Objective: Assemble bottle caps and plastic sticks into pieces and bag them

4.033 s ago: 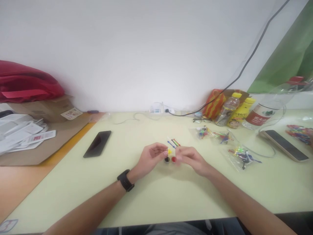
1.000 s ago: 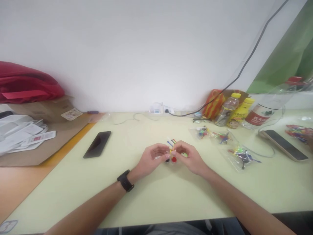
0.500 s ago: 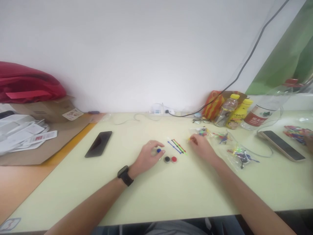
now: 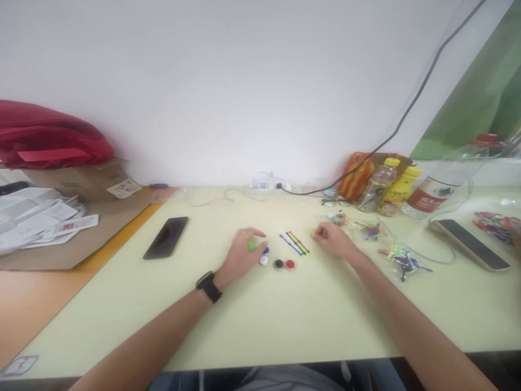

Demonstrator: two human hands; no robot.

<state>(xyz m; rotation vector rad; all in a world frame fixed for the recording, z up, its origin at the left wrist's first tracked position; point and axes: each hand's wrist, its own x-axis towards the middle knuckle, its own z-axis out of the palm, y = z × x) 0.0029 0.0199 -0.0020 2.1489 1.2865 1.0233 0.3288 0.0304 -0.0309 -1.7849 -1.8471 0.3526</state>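
My left hand (image 4: 241,254), with a black watch (image 4: 209,286) on its wrist, has its fingers apart around a small bright green piece (image 4: 252,246). Whether it touches that piece I cannot tell. Close to its thumb lie a blue round cap (image 4: 266,251) and a white one (image 4: 264,260). A black cap (image 4: 279,264) and a red cap (image 4: 290,264) sit to their right. My right hand (image 4: 334,239) pinches a small yellow piece (image 4: 313,232). Between the hands lie several thin coloured arrow-shaped pieces (image 4: 295,243), side by side at a slant.
Clear bags of coloured parts (image 4: 402,260) lie right of my right hand. Bottles (image 4: 393,193) and a striped bag (image 4: 355,176) stand behind. A dark phone (image 4: 166,238) lies left, another phone (image 4: 470,244) right. Part of another person's hand (image 4: 516,233) shows beside colourful strips (image 4: 492,224).
My left hand has shifted slightly left and up; the green piece and the white cap now show clearly. My right hand has moved slightly left, still pinching the yellow piece.
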